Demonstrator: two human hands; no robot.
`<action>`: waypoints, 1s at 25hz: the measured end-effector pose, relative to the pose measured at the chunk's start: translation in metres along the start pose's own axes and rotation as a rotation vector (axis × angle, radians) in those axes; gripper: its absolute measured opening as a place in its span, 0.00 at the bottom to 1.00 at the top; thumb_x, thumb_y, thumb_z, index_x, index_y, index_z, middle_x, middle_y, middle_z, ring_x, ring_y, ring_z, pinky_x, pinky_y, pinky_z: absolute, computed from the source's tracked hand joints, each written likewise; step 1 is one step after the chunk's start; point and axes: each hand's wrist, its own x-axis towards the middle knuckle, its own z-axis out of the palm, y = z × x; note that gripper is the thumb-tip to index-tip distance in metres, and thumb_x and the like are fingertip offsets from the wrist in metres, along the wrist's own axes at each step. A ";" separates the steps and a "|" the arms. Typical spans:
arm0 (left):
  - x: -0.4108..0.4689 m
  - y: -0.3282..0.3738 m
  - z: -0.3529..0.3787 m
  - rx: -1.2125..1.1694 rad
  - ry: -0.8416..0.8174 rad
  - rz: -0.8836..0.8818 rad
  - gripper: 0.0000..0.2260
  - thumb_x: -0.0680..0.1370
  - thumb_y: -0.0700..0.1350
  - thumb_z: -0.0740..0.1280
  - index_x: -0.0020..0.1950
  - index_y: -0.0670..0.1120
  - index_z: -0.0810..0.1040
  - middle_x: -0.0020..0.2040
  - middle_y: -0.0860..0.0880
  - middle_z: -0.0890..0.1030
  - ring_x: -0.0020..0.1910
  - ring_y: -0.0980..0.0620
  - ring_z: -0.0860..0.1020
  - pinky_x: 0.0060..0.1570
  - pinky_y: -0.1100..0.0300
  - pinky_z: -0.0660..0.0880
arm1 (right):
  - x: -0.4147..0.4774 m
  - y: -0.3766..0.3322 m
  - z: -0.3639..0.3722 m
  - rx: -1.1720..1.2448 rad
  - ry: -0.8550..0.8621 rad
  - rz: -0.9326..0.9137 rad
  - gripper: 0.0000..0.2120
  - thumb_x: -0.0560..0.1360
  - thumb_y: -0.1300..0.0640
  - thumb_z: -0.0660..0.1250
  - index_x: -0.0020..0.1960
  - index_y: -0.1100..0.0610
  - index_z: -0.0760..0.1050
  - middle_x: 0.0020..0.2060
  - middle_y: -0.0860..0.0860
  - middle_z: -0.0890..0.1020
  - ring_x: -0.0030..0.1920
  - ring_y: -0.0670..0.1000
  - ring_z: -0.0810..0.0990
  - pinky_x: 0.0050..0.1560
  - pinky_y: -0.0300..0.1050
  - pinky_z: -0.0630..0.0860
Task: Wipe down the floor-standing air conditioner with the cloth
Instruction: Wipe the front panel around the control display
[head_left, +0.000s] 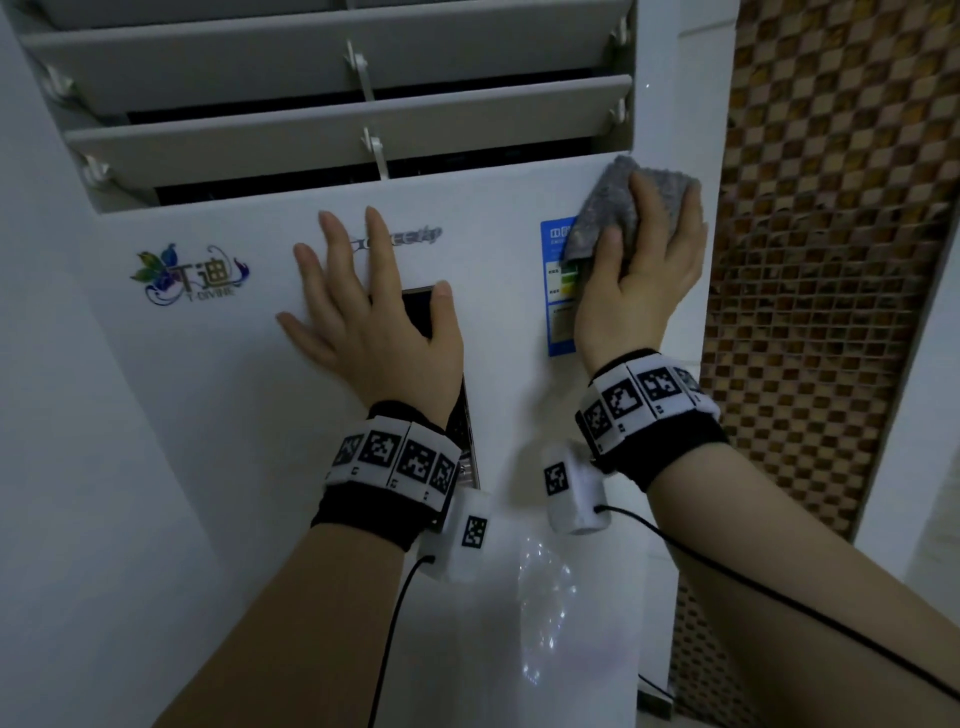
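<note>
The white floor-standing air conditioner (218, 395) fills the view, with grey louvres (332, 135) across its top. My left hand (374, 317) lies flat with spread fingers on the front panel, partly covering the dark display window (418, 312). My right hand (644, 270) presses a grey cloth (602, 208) against the panel's upper right corner, fingers straight over the cloth. The cloth overlaps a blue energy label (558, 291). Both wrists wear marker bands with cables.
A colourful logo (189, 275) sits on the panel's left. A brown checkered lattice screen (810, 260) stands right of the unit. A pale wall (47, 364) lies to the left. Black cables (779, 597) hang from both wrists.
</note>
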 end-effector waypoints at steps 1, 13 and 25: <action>0.001 0.001 0.000 -0.016 0.007 -0.012 0.28 0.77 0.52 0.61 0.77 0.54 0.57 0.78 0.49 0.54 0.77 0.44 0.49 0.71 0.38 0.41 | -0.005 -0.004 0.003 -0.001 -0.012 0.001 0.19 0.79 0.58 0.58 0.70 0.52 0.67 0.75 0.59 0.56 0.74 0.63 0.52 0.73 0.59 0.49; 0.007 -0.014 -0.006 -0.016 -0.009 -0.047 0.29 0.78 0.54 0.58 0.77 0.54 0.53 0.79 0.48 0.51 0.77 0.41 0.46 0.71 0.39 0.39 | -0.042 -0.018 0.019 -0.014 -0.211 -0.218 0.19 0.78 0.60 0.62 0.68 0.52 0.69 0.75 0.58 0.56 0.75 0.63 0.48 0.74 0.61 0.44; 0.013 -0.044 -0.018 -0.022 -0.057 -0.080 0.28 0.79 0.57 0.57 0.77 0.57 0.51 0.79 0.45 0.46 0.76 0.39 0.43 0.70 0.36 0.39 | -0.052 -0.035 0.033 0.042 -0.221 -0.267 0.19 0.77 0.61 0.64 0.67 0.52 0.71 0.74 0.59 0.58 0.75 0.64 0.49 0.73 0.64 0.47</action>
